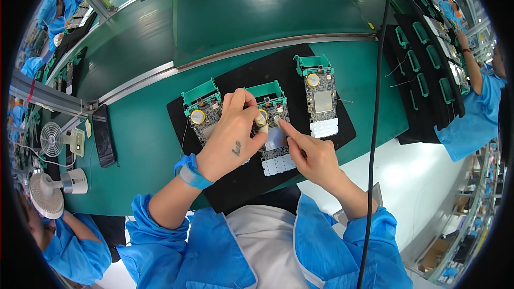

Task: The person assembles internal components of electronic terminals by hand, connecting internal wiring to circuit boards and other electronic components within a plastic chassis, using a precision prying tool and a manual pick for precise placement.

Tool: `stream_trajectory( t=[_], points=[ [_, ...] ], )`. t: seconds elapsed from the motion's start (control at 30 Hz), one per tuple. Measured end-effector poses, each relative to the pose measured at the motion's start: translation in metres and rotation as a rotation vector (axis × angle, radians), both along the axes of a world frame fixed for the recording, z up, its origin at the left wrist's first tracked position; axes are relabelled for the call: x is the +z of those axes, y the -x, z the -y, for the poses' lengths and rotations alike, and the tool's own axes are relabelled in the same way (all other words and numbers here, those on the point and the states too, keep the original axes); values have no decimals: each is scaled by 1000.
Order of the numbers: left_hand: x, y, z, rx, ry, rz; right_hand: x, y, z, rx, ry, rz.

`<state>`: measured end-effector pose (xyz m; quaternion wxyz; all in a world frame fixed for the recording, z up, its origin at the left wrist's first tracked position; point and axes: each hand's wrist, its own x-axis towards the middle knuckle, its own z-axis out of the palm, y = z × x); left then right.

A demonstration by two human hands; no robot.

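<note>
Three circuit boards with green plastic frames at their far ends lie side by side. Over the middle circuit board [275, 137] both hands work. My left hand [230, 134] has its thumb and fingers drawn together in a pinch near that board's coin cell; what they hold, if anything, is hidden. Pale finger cots cover some fingertips. With its index finger stretched out, my right hand [316, 158] touches the same board near its small white connector; its other fingers curl loosely. The left circuit board [206, 120] is partly covered by my left hand. The right circuit board [322, 101] lies untouched.
A black mat [342, 126] lies under the boards on the green table [144, 128]. A black phone [104, 135] and two small fans stand at left. A black cable [376, 101] hangs at right, before a rack of black trays [423, 69]. Co-workers in blue sit nearby.
</note>
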<state>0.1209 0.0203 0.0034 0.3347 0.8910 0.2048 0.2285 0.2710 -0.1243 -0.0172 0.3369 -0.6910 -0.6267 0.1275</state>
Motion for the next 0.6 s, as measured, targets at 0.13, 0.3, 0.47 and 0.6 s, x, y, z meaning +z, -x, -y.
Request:
stream_trajectory(
  t=[0.13, 0.3, 0.47, 0.6],
  points=[
    [-1, 0, 3, 28, 13, -18, 0, 1, 1, -5, 27, 50],
    [-2, 2, 3, 37, 21, -11, -3, 3, 1, 2, 1, 82],
    [2, -1, 4, 28, 15, -20, -15, 3, 1, 47, -76, 213],
    [-3, -3, 4, 34, 2, -11, -14, 8, 0, 33, -70, 419]
  ],
)
